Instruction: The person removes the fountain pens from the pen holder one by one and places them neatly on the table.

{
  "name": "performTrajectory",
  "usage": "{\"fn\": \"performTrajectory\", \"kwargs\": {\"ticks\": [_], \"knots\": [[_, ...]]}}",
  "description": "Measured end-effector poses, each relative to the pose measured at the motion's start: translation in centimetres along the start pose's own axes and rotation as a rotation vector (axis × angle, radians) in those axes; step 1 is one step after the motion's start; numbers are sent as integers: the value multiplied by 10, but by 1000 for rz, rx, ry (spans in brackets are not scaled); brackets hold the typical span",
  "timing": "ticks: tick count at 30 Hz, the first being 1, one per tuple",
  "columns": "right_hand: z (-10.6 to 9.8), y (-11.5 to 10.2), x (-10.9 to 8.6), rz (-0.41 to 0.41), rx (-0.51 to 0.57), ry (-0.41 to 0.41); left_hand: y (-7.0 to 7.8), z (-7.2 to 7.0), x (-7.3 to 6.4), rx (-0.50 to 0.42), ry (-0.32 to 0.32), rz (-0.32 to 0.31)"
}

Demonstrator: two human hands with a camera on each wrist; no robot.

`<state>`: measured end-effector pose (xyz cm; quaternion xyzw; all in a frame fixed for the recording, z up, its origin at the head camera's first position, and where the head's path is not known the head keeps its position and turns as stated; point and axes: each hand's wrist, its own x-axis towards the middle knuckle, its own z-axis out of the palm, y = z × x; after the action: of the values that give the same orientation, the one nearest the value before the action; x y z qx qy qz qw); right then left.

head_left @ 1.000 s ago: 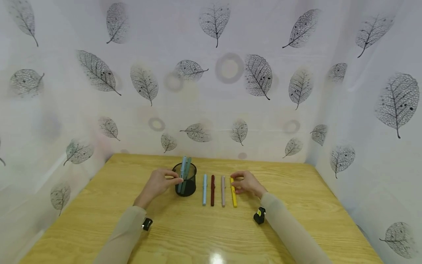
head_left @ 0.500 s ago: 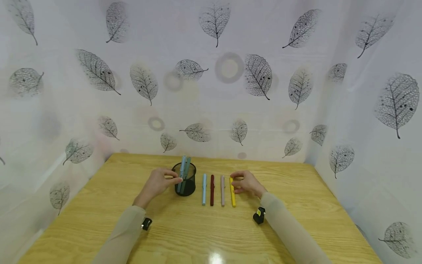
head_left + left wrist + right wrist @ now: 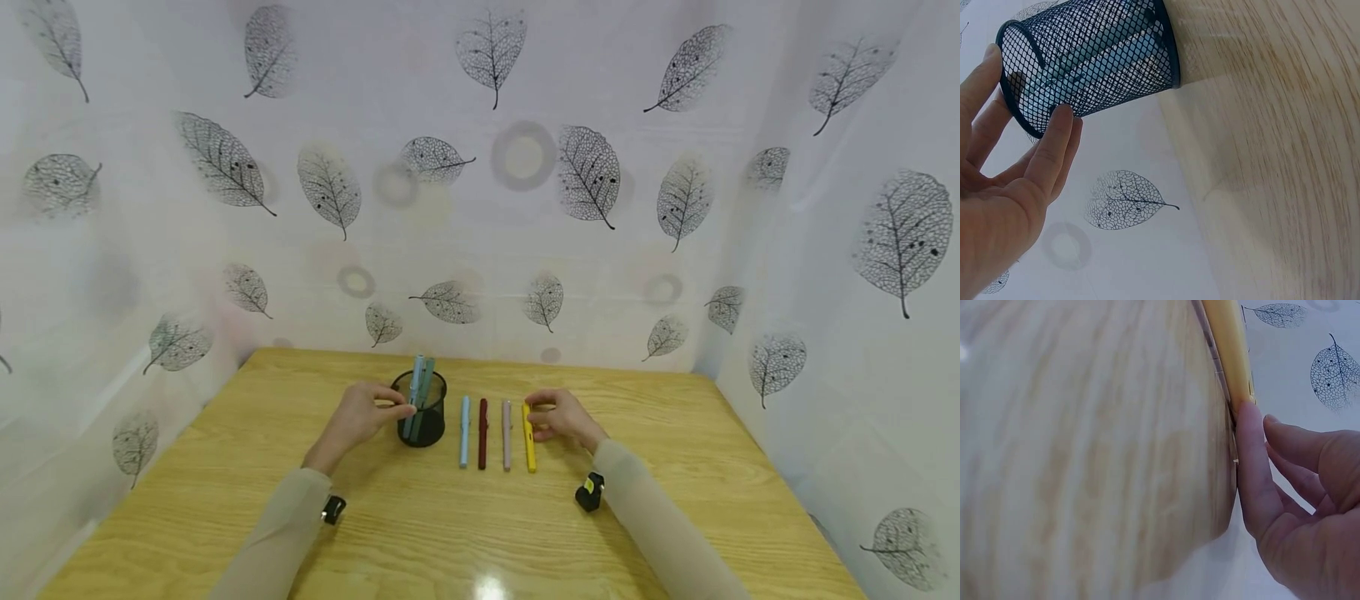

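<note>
A black mesh pen holder (image 3: 430, 425) stands upright near the table's back, left of centre. A light blue pen (image 3: 415, 379) and a dark green pen (image 3: 426, 383) lean inside it. My left hand (image 3: 362, 421) grips the holder at its rim and side; the left wrist view shows fingertips (image 3: 1060, 119) on the mesh. To the right, a light blue pen (image 3: 464, 433), a dark red pen (image 3: 483, 433) and a pinkish-grey pen (image 3: 506, 437) lie side by side. Rightmost is a yellow pen (image 3: 530, 454), its far part pinched by my right hand (image 3: 564, 419).
The wooden table (image 3: 420, 533) stretches towards me and out to both sides. A pale curtain (image 3: 480, 225) printed with leaves encloses its back and sides. Small black devices sit at both wrists, such as the right wrist device (image 3: 590, 492).
</note>
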<state>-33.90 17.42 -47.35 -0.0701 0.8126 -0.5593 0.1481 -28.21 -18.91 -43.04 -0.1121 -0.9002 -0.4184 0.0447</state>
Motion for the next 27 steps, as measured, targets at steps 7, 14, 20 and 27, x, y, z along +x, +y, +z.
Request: {"fn": "performTrajectory", "kwargs": {"ticks": [7,14,20,27], "knots": [[-2,1,2,-28,-54,45,0,0,0,21,6,2],[-6,3,7,-73,-135,101,1,-1,1,11,3,-4],[-2,2,11,-137,-130,106,1,-1,1,24,2,-6],[12,-11,11,-167,-123,115,-1,0,1,30,1,2]]}}
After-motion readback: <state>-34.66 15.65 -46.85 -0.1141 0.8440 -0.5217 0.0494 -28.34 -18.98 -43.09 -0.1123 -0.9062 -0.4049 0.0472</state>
